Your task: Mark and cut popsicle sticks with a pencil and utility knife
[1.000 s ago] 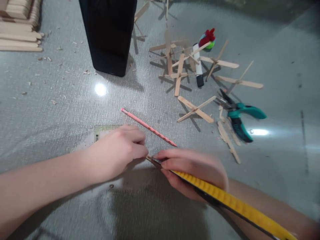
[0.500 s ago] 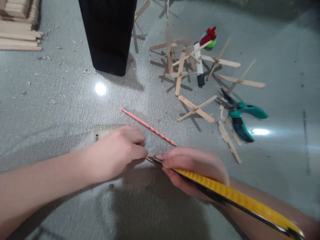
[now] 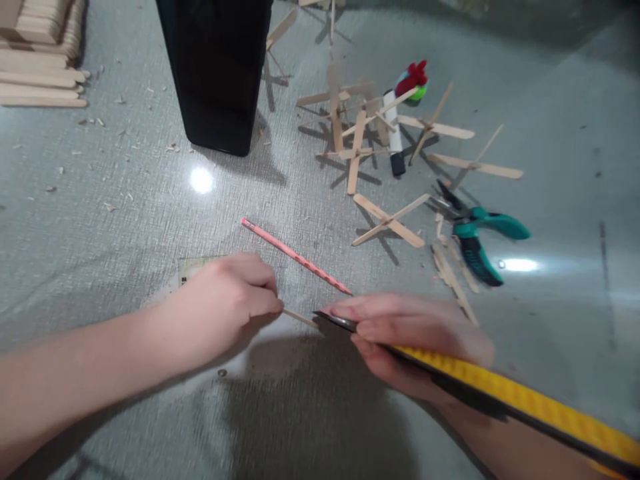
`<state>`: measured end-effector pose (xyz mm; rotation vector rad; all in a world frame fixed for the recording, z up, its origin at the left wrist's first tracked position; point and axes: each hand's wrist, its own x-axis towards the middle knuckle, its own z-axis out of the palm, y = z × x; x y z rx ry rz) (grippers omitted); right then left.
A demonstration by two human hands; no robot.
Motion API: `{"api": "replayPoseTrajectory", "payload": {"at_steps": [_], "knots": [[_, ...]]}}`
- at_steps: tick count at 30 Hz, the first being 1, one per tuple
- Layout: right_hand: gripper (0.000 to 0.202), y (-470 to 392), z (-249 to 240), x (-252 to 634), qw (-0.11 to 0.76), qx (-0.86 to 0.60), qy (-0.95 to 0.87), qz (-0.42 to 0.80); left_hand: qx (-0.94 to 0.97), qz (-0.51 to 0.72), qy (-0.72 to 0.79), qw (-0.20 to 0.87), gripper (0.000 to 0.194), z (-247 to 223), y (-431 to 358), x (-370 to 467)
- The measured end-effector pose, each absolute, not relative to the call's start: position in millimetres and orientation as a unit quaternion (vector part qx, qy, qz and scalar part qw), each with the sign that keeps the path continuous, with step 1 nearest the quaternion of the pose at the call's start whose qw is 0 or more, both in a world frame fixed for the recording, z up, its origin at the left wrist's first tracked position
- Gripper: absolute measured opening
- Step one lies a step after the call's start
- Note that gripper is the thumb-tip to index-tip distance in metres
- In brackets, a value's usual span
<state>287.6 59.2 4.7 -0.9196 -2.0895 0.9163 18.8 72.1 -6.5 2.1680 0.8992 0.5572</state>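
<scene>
Probably light yet splittable, the stick (image 3: 300, 318) toward the worktop's (image 3: 150, 207) near edge suited end-holding, fingers of the left hand (image 3: 235, 293) pinching it, the right hand (image 3: 415, 327) gripping a knife (image 3: 480, 380)

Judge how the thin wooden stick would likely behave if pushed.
The thin wooden stick looks very slender, so it is probably light and may snap under a hard push. Its exposed part runs straight from the left hand, suggesting some stiffness.
</scene>
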Motion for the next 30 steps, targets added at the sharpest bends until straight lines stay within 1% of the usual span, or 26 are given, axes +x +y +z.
{"api": "replayPoseTrajectory", "payload": {"at_steps": [2,4,8,13,22,27,30], "knots": [[0.028,63,2,282,0.365,-0.320,-0.800,0.353,0.855,0.210,0.330,0.341,0.018,-7,74,20],[0.028,66,-1,278,0.375,-0.318,-0.794,0.358,0.864,0.208,0.323,0.324,0.017,-8,76,20],[0.025,67,-4,274,0.359,-0.333,-0.791,0.366,0.879,0.203,0.321,0.289,0.019,-6,79,20],[0.024,67,-3,272,0.333,-0.330,-0.798,0.378,0.899,0.160,0.309,0.264,0.028,-3,82,17],[0.023,68,-4,268,0.314,-0.315,-0.807,0.388,0.885,0.152,0.333,0.287,0.029,-6,82,20],[0.021,68,-5,270,0.308,-0.306,-0.811,0.391,0.890,0.143,0.334,0.275,0.029,-7,83,19],[0.022,67,-6,271,0.301,-0.308,-0.815,0.388,0.905,0.140,0.320,0.243,0.029,-5,84,19]]}}
